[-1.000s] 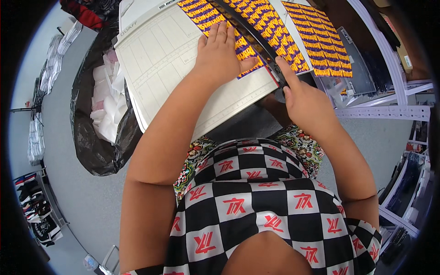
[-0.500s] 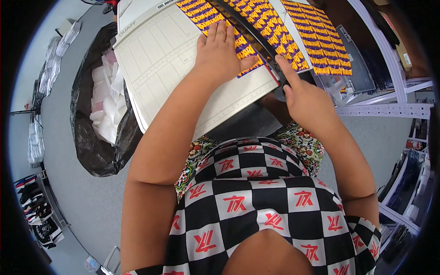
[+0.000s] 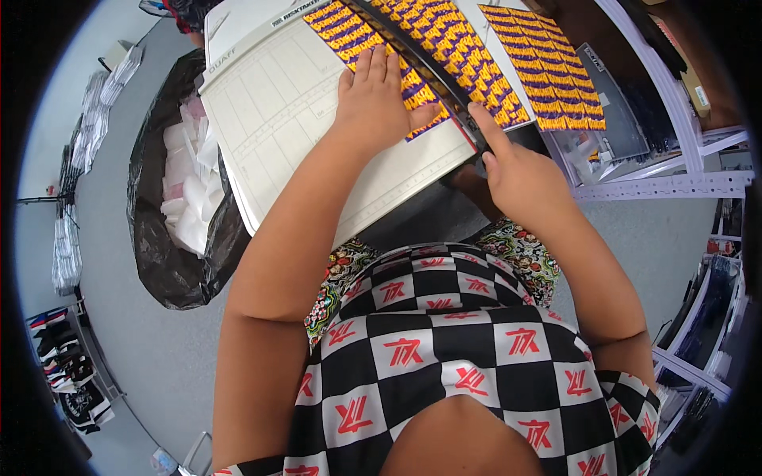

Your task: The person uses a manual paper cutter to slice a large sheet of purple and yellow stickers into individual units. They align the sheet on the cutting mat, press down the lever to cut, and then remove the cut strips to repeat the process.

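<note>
A pale paper cutter (image 3: 274,131) with a printed grid lies in front of me, its long black blade arm (image 3: 425,67) lowered along the right side. Under the arm runs a sheet of yellow-and-purple printed pieces (image 3: 333,30), part of it showing left of the blade and more printed pieces (image 3: 456,40) to the right. My left hand (image 3: 371,99) rests flat on the left part, fingers spread. At the near end of the arm, my right hand (image 3: 524,170) grips the handle, index finger stretched along it; its other fingers are partly hidden.
Another printed yellow-and-purple sheet (image 3: 548,71) lies farther right. A black rubbish bag (image 3: 151,230) with white scraps stands on the floor at left. White metal shelving (image 3: 663,186) is close on the right. A rack of dark garments (image 3: 71,365) is at lower left.
The whole view has shifted slightly. Both hands keep about the same places on the sheet and the blade arm, which stays lowered.
</note>
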Tool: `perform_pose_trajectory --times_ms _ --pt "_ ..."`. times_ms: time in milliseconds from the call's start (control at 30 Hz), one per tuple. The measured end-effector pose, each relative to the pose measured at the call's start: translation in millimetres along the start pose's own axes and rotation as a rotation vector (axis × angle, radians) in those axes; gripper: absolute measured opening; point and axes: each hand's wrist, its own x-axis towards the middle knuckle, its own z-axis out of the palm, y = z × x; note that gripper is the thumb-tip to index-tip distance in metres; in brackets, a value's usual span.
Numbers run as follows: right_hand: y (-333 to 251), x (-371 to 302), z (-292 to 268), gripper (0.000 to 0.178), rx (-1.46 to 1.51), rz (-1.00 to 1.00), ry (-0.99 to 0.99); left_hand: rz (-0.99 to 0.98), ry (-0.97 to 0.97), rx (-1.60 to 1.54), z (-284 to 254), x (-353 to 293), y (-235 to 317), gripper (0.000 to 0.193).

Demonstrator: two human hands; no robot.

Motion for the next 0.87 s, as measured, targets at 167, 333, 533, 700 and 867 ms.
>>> perform_pose_trajectory --times_ms 167,333,533,700,867 --pt "0.6 0.5 -2.3 0.055 -0.003 -0.009 -0.012 -0.008 -0.031 -0.01 -2.7 -0.6 -1.1 0.091" --pt "4.7 -1.2 5.3 0.054 0.032 -0.04 0.057 -0.01 -0.032 -0.021 -3.5 -0.1 -1.3 0.091" --pt "4.9 -2.6 8.9 0.054 0.04 -0.012 0.026 -0.008 -0.061 -0.035 -4.0 0.1 0.1 0.091" --pt "5.9 -3.8 3.7 0.054 0.047 -0.055 0.066 0.0 -0.066 -0.043 -0.2 0.0 -3.7 0.091" --pt "5.3 3.0 -36.9 0.059 0.122 -0.07 0.006 -0.015 -0.239 0.04 -6.8 10.2 -5.6 0.095"
